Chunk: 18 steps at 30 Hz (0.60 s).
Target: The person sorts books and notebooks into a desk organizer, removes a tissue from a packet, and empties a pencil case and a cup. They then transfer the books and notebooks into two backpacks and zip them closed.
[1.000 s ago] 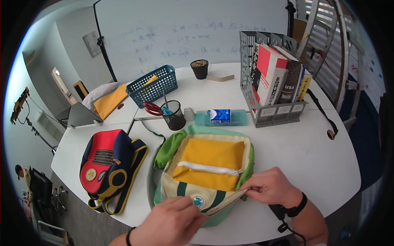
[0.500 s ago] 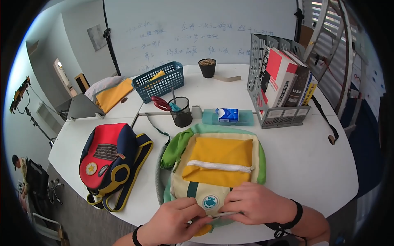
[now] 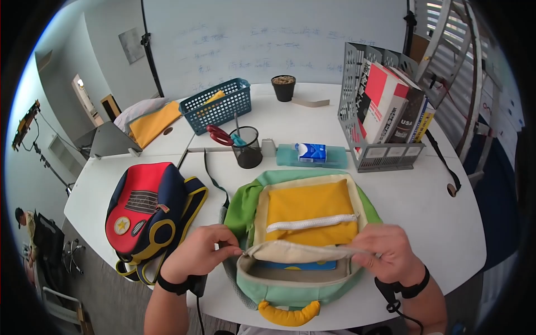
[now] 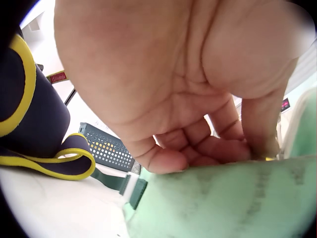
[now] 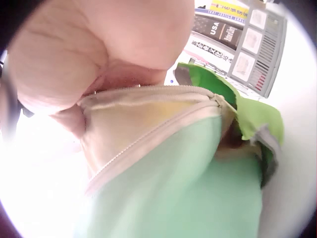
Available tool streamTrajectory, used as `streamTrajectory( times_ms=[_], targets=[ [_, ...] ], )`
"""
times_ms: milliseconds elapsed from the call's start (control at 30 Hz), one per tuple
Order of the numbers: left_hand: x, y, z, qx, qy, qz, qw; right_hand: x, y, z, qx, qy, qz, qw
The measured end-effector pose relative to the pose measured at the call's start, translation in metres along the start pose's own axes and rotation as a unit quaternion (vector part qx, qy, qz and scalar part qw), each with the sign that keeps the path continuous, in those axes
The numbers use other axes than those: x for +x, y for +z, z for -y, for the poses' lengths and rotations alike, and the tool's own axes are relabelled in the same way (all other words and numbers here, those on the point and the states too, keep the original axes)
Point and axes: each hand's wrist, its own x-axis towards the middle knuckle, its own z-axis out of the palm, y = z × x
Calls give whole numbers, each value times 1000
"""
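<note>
A green and cream backpack [image 3: 301, 293] with a yellow front pocket [image 3: 312, 204] lies on the table, its top unzipped and its yellow carry loop facing me. Inside the mouth shows the edge of a flat blue item [image 3: 304, 265]. At the left end of the opening, my left hand [image 3: 204, 251] pinches the backpack's edge between thumb and fingers. My right hand [image 3: 388, 254] grips the cream flap's zipped edge at the right and holds it up. In the right wrist view the zipper [image 5: 153, 130] is parted, with teeth along both edges.
To the left lies a red and navy backpack [image 3: 146, 195] with yellow-trimmed straps. Behind are a mesh pen cup [image 3: 249, 153] with scissors, a teal case [image 3: 338, 159] under a blue pack [image 3: 311, 152], a teal basket [image 3: 223, 114], a plant pot [image 3: 283, 89] and a grey book rack [image 3: 388, 159].
The hands met at the front of the backpack's top edge, then moved apart to either side. Its mouth has come open, showing the inside and the yellow loop.
</note>
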Motion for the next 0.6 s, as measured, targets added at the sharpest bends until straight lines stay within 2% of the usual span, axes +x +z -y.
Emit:
streamTrajectory(
  times_ms=[33, 67, 133, 167, 233, 267, 300, 333, 367, 400, 433, 467, 500, 533, 567, 600],
  targets=[
    [2, -1, -2, 0, 4, 5, 1000, 3, -4, 4, -31, -16, -37, 999],
    [3, -3, -4, 57, 35, -39, 997, 7, -7, 6, -62, -33, -73, 995],
    [5, -1, -4, 150, 82, -129, 977, 18, -7, 10, -74, -45, -94, 992],
    [7, 2, -4, 150, 79, -129, 977, 23, -7, 11, -85, -60, -114, 988],
    [15, 12, -9, 234, 108, -294, 920, 35, -10, 11, -86, -57, -127, 987],
    [15, 17, -22, 220, 114, -368, 896, 41, -11, 13, -69, -40, -157, 984],
    [10, 18, -33, 229, 166, -408, 868, 46, -10, 15, -53, -21, -189, 980],
    [0, 19, -49, 217, 216, -384, 871, 54, -3, 7, -42, -65, -228, 971],
    [-8, 20, -65, 205, 262, -362, 871, 55, 0, 9, -43, -61, -228, 971],
    [-7, 19, -82, 161, 307, -222, 911, 58, 3, 12, -19, -38, -217, 975],
    [-2, 18, -94, 114, 345, -80, 928, 61, 5, 14, 5, -17, -205, 979],
    [6, 26, -97, 116, 344, -84, 928, 63, 11, 13, 5, -37, -207, 978],
    [17, 37, -94, 177, 255, 34, 950, 64, 13, 13, 7, -40, -205, 978],
    [25, 44, -86, 231, 160, 152, 948, 64, 14, 13, 4, -49, -200, 979],
    [30, 52, -71, 232, 160, 153, 947, 62, 15, 12, 0, -57, -196, 979],
    [35, 62, -52, 265, 127, 130, 947, 61, 15, 12, -1, -56, -198, 979]
  ],
)
